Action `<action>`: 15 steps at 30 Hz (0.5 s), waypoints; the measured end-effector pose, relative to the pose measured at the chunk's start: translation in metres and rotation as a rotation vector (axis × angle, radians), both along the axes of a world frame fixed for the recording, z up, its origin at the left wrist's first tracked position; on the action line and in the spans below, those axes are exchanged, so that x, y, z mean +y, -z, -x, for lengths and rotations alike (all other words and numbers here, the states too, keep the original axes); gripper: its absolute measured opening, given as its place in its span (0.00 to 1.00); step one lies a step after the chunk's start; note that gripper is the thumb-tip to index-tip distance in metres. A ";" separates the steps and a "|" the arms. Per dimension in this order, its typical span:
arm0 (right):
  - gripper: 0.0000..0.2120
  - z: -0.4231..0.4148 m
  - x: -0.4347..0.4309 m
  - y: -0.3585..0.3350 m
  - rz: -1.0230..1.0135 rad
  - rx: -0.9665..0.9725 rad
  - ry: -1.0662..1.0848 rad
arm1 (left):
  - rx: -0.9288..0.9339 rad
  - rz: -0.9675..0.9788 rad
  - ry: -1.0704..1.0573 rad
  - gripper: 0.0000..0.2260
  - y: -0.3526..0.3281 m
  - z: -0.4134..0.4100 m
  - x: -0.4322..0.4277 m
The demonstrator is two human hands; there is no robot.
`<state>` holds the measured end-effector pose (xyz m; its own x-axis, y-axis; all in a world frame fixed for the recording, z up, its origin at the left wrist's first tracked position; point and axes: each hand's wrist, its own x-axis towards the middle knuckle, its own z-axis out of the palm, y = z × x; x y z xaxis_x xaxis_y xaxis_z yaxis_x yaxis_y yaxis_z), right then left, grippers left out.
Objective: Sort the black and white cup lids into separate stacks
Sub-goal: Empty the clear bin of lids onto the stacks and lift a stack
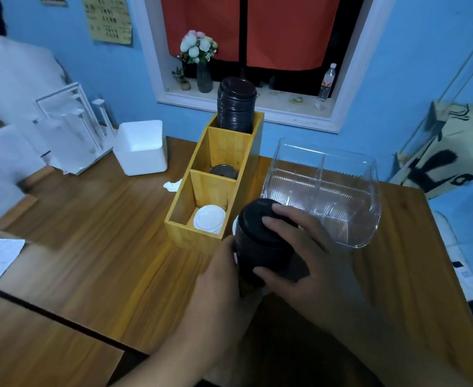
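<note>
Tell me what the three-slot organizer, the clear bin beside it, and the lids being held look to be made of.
Organizer: wood, likely bamboo, with yellow-tan grain lines and a smooth satin finish. Clear bin: transparent hard plastic, probably acrylic, ribbed, with bright glints on its edges. Held black lids, gripped by the left hand and right hand: seemingly thin molded plastic, matte; blur hides detail.

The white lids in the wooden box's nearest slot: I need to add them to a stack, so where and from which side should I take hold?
Probably from straight above. The white lids lie flat and low in the near compartment of the wooden box, whose tall walls block any sideways reach. Pinch opposite edges of the rim, fingers going down into the gaps beside it.
</note>
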<state>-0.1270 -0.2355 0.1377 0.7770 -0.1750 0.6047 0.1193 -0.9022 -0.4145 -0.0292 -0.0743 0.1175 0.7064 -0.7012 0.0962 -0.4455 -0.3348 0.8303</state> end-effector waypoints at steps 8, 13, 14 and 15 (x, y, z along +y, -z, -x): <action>0.33 -0.090 -0.014 -0.077 -0.033 -0.042 -0.054 | -0.100 -0.005 -0.017 0.32 -0.072 -0.081 -0.004; 0.31 -0.164 -0.047 -0.092 -0.038 -0.096 -0.028 | -0.101 -0.007 -0.023 0.34 -0.090 -0.154 -0.046; 0.31 -0.179 -0.055 -0.089 -0.035 -0.085 -0.021 | -0.104 -0.018 -0.028 0.34 -0.086 -0.168 -0.056; 0.31 -0.192 -0.063 -0.083 -0.033 -0.069 -0.020 | -0.113 -0.037 -0.028 0.34 -0.081 -0.181 -0.065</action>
